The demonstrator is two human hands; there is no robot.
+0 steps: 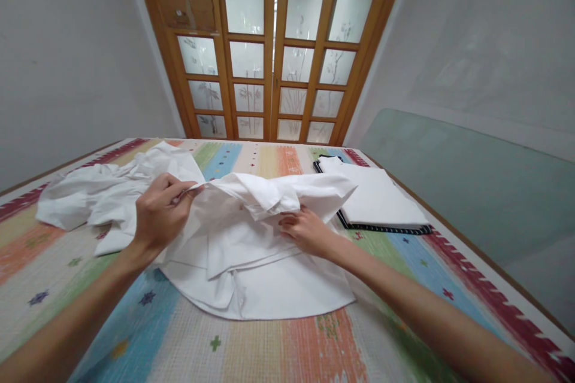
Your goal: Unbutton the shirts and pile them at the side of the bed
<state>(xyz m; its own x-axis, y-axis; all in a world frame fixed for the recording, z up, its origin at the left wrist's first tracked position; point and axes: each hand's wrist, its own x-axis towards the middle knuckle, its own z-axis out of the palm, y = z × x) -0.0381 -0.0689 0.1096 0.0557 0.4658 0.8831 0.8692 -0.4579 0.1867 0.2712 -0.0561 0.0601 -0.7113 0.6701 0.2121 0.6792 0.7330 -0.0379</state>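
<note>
A white shirt [287, 287] with a curved hem lies partly spread in front of me, its far part lifted and bunched in loose folds. My left hand [164, 209] pinches an upper edge of the cloth between thumb and fingers and holds it off the table. On the other side, my right hand [308, 230] has its fingers curled on a folded part of the shirt near the middle. Some of its fingertips are hidden by the fabric.
A crumpled heap of white cloth [112, 191] lies to the left. Folded white cloth [381, 197] rests on a black-edged piece [390, 228] at right. Under everything is a colourful striped cover [251, 350]. Beyond stand wooden glass-paned doors [270, 90]; a pale green panel [471, 173] lines the right.
</note>
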